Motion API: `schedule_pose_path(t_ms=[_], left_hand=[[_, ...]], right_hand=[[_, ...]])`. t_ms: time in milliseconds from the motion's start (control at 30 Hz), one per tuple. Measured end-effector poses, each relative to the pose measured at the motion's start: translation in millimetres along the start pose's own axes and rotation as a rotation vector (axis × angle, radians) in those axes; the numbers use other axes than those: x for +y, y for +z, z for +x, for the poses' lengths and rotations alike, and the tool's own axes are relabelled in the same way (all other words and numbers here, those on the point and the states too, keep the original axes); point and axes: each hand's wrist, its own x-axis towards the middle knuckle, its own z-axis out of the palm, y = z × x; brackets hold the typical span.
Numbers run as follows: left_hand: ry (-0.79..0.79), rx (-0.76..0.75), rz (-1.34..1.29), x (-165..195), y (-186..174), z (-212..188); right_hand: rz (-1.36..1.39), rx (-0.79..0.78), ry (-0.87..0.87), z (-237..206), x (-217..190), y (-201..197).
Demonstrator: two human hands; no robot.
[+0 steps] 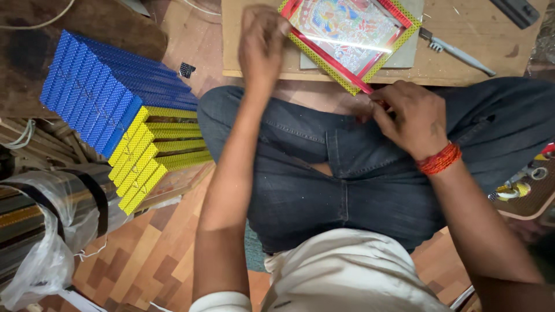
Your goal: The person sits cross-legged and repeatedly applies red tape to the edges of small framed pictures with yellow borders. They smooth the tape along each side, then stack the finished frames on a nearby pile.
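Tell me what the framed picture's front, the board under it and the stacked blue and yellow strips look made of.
Framed picture: front looks like glass or clear plastic, given the bright streak of glare; which one is unclear. Board: pale, matte, likely plywood or fibreboard, with a thin flat edge. Stacked strips: seemingly moulding lengths with a dotted, slightly shiny blue and yellow finish; the core is hidden.

Blue and yellow dotted mouldings (115, 115); red-and-yellow dotted picture frame (350, 40).
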Motion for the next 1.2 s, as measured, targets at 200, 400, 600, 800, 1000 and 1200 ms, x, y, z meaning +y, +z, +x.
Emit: schedule_pose_path(t_ms=[200,400,600,800,1000,1200], left_hand=[[0.059,0.043,0.177,-5.7,-3.1,17.7],[0.006,0.064,0.171,-9.3,-4.1,20.7],[0.001,0.065,0.128,-5.3,-3.9,18.6],[0.034,0.089,0.152,-3.6,-3.6,17.8],[0.129,0.165,0.337,-18.1,11.2,6.8],[-0.228,0.176,0.457,-61.7,20.0,20.7]], right_hand=[[0.006,0.039,-0.155,8.8,12.0,15.0],[0.007,0.009,-0.163,9.4,15.1,19.6],[-0.027,-0.010,-0.153,5.8,15.6,20.6],[-0.050,-0.008,-0.146,5.3,15.1,23.3],[-0.017,-0.021,-0.113,5.4,13.5,25.0],[0.021,-0.015,-0.106,7.7,9.7,25.2]])
